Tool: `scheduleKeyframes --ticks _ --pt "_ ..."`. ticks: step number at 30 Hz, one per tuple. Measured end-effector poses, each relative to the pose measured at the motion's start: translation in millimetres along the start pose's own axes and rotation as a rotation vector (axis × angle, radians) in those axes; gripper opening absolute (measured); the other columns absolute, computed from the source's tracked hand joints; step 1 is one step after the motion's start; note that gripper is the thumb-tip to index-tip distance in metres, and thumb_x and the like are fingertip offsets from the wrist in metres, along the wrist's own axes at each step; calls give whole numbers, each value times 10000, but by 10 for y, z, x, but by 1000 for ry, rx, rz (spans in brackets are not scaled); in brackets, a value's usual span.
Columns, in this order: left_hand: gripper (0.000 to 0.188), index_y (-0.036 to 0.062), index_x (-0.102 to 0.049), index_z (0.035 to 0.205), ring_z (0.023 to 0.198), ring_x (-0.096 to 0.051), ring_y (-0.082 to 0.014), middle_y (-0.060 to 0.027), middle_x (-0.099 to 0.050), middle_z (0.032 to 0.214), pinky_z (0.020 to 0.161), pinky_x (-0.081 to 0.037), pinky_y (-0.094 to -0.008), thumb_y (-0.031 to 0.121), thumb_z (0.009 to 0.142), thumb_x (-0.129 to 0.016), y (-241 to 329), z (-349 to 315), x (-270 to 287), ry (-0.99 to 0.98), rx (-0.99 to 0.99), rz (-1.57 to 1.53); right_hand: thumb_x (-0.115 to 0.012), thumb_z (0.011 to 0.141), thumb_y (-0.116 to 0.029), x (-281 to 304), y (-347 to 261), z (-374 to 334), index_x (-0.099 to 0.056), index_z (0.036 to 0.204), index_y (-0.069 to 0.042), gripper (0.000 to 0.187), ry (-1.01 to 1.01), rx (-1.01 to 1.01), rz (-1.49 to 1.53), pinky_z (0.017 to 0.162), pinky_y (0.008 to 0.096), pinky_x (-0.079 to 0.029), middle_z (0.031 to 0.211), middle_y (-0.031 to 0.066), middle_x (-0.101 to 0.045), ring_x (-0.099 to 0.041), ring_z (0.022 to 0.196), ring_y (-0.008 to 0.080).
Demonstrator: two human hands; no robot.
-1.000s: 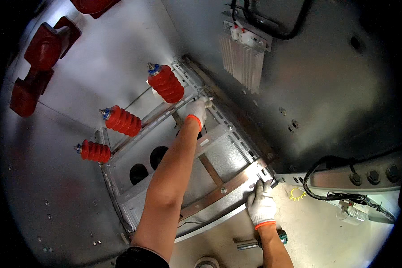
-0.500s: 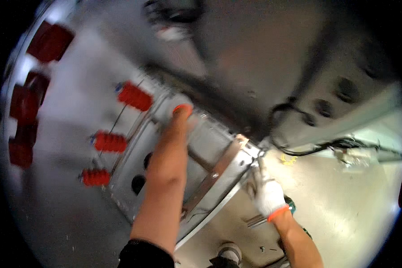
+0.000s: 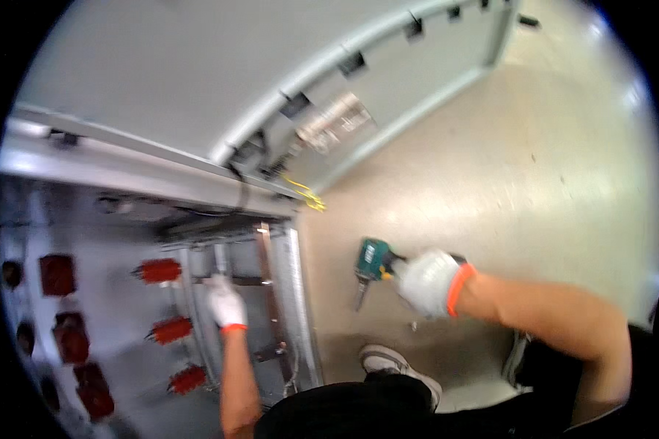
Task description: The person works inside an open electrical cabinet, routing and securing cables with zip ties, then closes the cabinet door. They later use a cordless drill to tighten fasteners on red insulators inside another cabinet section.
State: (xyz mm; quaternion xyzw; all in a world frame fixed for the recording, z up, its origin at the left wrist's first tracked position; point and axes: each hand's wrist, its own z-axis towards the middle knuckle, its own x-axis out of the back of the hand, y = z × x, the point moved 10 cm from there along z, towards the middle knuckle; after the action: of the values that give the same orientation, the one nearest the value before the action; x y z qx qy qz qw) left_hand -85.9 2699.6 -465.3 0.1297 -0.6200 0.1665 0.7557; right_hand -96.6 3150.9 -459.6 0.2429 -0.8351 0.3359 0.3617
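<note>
My right hand (image 3: pixel 428 284), in a white glove with an orange cuff, is closed around the handle of a green cordless drill (image 3: pixel 374 256) held over the floor. A long thin bit (image 3: pixel 360 294) points down from its nose. On the left, my gloved left hand (image 3: pixel 225 301) reaches into an open metal cabinet and rests at a grey frame (image 3: pixel 198 314); its fingers are blurred. Close to that hand, a copper bar (image 3: pixel 272 300) runs along the frame. Red ribbed insulators (image 3: pixel 171 331) stand on the frame's other side.
Dark red blocks (image 3: pixel 72 338) line the cabinet's inner left. A grey door (image 3: pixel 410 88) swings out at the top, with a clear packet (image 3: pixel 335 124) on it. Yellow wire (image 3: pixel 307 196) dangles by the cabinet corner. My shoe (image 3: pixel 399 369) stands on the beige floor (image 3: pixel 476 197).
My view has turned right toward the floor. My right hand has left the frame's corner and taken hold of the drill. My left hand stays at the frame inside the cabinet.
</note>
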Motion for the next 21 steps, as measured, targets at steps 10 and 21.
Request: scheduleKeyframes --ticks 10,21 --pt "507 43 -638 1249 1088 -634 -429 -251 -673 1167 981 -474 -488 422 1052 -364 2879 -350 767 -604 -639 -281 -572 898 -391 -428 521 -1207 -672 1160 -89 413 88 -79 309 895 476 -540 1085 212 -701 -676 1028 388" --pt "803 26 -347 1515 860 -671 -168 -93 -704 964 855 -540 -317 277 871 -756 5971 -1613 3072 -857 -462 -757 -575 868 -364 770 -398 -2314 -717 1042 -17 413 301 267 669 859 486 -525 1020 256 -700 -670 937 406"
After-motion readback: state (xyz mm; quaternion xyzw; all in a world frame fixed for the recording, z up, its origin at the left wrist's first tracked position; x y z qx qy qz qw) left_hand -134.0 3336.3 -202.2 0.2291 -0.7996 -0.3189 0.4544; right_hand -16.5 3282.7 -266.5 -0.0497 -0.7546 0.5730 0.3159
